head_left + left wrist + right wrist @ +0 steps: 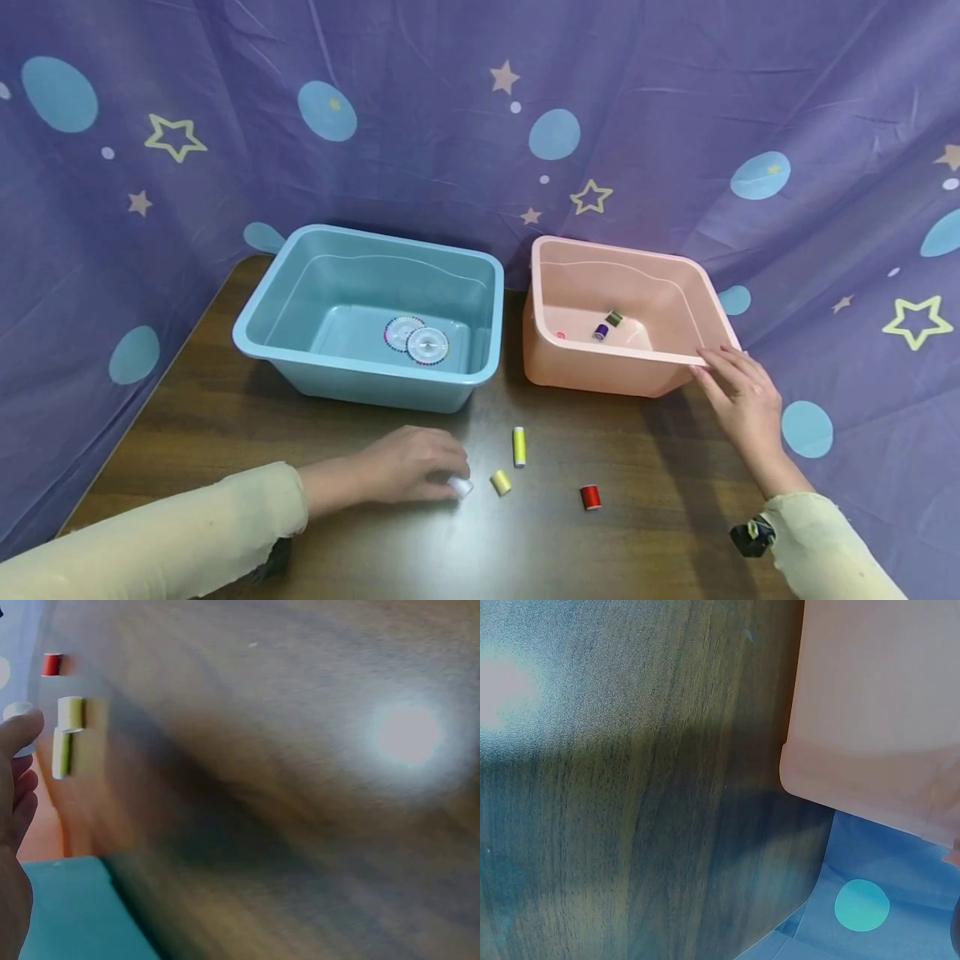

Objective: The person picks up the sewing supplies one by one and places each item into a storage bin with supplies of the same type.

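Note:
Low over the table, my left hand (416,465) pinches a white spool of thread (461,486) between thumb and fingers. The left wrist view shows the thumb pressed on this white spool (20,720). Just right of it lie a short pale-yellow spool (501,482) and a taller bright-yellow spool (519,447). A red spool (591,497) is farther right. My right hand (742,400) holds the front right corner of the pink plastic basin (600,367), fingers over the rim and thumb outside. Inside that basin are a purple spool (601,332) and a dark-green spool (614,317).
A blue plastic basin (367,385) stands left of the pink one, with two round pin wheels (427,345) inside. A small pinkish-red item (560,335) shows in the pink basin. Behind the wooden table (420,550) hangs a purple patterned curtain (450,125).

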Motion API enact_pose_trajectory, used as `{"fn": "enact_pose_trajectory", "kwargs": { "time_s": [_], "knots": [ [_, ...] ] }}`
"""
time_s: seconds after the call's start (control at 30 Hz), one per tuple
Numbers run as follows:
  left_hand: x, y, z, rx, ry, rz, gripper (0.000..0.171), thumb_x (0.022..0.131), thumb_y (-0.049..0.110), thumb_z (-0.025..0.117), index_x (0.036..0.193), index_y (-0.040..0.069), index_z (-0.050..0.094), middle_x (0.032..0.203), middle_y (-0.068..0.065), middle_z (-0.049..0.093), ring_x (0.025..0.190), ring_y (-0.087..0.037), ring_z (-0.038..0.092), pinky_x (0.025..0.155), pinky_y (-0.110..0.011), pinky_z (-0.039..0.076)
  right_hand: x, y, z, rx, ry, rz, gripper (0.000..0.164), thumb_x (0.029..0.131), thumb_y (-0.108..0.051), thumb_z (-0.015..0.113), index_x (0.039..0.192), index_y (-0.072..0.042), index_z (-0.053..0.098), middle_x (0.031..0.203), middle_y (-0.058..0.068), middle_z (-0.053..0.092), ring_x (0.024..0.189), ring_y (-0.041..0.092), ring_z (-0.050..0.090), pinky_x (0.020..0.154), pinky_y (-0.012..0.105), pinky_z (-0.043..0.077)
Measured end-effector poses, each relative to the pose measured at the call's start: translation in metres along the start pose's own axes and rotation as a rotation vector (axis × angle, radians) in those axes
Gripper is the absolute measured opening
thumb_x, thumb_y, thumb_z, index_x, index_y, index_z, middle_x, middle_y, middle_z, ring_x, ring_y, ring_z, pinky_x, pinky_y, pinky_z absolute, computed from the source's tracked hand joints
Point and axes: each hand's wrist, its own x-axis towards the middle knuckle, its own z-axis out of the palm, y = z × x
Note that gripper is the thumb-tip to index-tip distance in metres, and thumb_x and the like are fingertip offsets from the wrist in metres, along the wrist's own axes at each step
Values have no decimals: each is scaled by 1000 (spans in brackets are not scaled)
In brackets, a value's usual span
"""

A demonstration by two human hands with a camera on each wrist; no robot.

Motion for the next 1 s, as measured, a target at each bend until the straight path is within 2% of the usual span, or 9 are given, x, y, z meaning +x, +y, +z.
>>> {"fn": "enact_pose_trajectory", "kwargs": {
  "time_s": [0.13,0.47,0.77,1.0],
  "knots": [
    [11,3,-10,32,47,43,18,89,23,88,104,18,79,102,8,76,97,-5,69,87,-18,57,1,0,-1,3,9,-5,39,83,-1,88,121,-6,81,118,21,77,124,46,65,121,35,39],
    [43,21,-41,43,52,62,20,90,23,90,107,17,81,105,7,77,99,-7,70,88,-17,57,1,0,-2,-2,2,-5,39,82,-1,87,120,-5,81,119,23,76,124,48,65,121,39,40],
    [66,35,-57,-30,65,-4,23,91,23,89,111,16,82,113,4,79,105,-9,72,94,-19,56,1,-1,-2,-14,-14,1,38,83,-3,87,120,-5,80,120,24,75,124,48,64,118,47,43],
    [87,41,-62,-146,80,-90,26,90,23,90,113,16,82,112,5,79,103,-7,71,94,-19,56,1,-1,-1,-17,-7,-6,38,83,-3,87,120,-5,80,120,25,75,122,48,65,115,51,45]
  ]
}}
